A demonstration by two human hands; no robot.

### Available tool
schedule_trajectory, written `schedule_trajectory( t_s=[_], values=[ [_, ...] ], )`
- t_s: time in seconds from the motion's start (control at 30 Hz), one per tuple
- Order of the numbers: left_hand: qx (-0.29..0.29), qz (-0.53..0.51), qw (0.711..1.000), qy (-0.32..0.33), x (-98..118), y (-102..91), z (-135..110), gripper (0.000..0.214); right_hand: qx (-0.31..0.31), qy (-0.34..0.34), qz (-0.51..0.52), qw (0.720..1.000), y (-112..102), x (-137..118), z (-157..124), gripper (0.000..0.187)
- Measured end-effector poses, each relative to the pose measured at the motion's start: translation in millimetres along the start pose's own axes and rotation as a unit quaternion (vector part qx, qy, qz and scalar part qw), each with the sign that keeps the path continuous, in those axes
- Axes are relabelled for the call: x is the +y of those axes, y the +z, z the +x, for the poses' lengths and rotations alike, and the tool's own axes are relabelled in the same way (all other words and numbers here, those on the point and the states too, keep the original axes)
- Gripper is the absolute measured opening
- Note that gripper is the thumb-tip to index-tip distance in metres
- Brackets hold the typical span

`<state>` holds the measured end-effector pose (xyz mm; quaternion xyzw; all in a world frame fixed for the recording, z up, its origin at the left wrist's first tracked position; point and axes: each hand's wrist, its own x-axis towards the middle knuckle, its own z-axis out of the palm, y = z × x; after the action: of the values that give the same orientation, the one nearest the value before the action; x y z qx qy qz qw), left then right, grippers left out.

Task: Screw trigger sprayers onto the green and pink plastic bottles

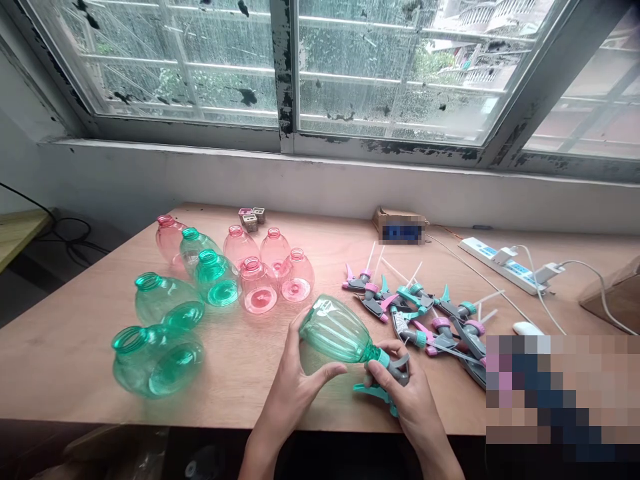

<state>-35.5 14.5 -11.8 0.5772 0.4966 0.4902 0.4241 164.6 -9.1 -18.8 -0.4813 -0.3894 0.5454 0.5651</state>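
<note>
A clear green spray bottle [335, 327] is held tilted above the table, its base up to the left and its neck down to the right. Around the base end curls my left hand [300, 380], thumb stretched along the near side and fingers partly hidden behind the bottle. My right hand [400, 387] grips the grey and teal spray head [395, 367] at the bottle's neck, fingers wrapped about the collar. A teal trigger part [373, 390] juts out below the right fingers. Right of the hands lies a pile of loose spray heads [420, 307] in grey, pink and teal.
Several open green bottles [155, 360] and pink bottles [257, 287] stand on the wooden table [240, 393] at left. Behind are small blocks [250, 219], a cardboard box [390, 217] and a power strip [505, 263] with cables. A white mouse-like object [527, 329] lies at right.
</note>
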Motion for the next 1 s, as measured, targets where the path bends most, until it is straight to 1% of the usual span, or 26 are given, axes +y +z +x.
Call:
schedule_trajectory(
  t_s=[0.13, 0.23, 0.33, 0.4, 0.47, 0.6, 0.7, 0.8, 0.93, 1.0],
  values=[
    [0.012, -0.019, 1.0, -0.019, 5, -1.1, -1, 0.08, 0.006, 0.002, -0.008, 1.0, 4, -1, -3, 0.041],
    [0.018, -0.019, 0.999, -0.021, 4, -1.4, 0, 0.074, 0.005, 0.011, -0.002, 1.0, 3, -1, -3, 0.042],
    [0.013, -0.02, 1.0, 0.005, 0, -0.7, 2, 0.081, 0.001, 0.007, 0.013, 1.0, -3, 3, 1, 0.041],
    [0.011, -0.014, 0.999, 0.026, -4, -0.3, 2, 0.081, -0.012, 0.002, 0.021, 1.0, -7, 5, 3, 0.04],
    [0.008, -0.005, 0.999, 0.033, -5, -0.4, 1, 0.081, -0.025, 0.0, 0.02, 0.999, -9, 7, 4, 0.039],
    [0.003, -0.016, 1.0, 0.003, -2, -2.0, -3, 0.087, -0.01, 0.002, 0.005, 1.0, -3, 4, 1, 0.039],
    [0.018, -0.037, 0.999, -0.009, 1, -2.5, -4, 0.076, -0.014, 0.008, -0.001, 1.0, 2, 1, -3, 0.04],
    [0.026, -0.036, 0.999, 0.01, 0, -2.3, -1, 0.073, -0.017, 0.01, -0.005, 1.0, 2, 0, -2, 0.04],
    [0.027, 0.012, 0.998, 0.06, -4, -1.8, 3, 0.075, 0.0, -0.001, 0.004, 1.0, -1, 0, 1, 0.04],
    [0.025, 0.031, 0.997, 0.073, -6, -1.6, 4, 0.074, 0.007, -0.004, 0.008, 1.0, -2, 0, 1, 0.041]
  ],
)
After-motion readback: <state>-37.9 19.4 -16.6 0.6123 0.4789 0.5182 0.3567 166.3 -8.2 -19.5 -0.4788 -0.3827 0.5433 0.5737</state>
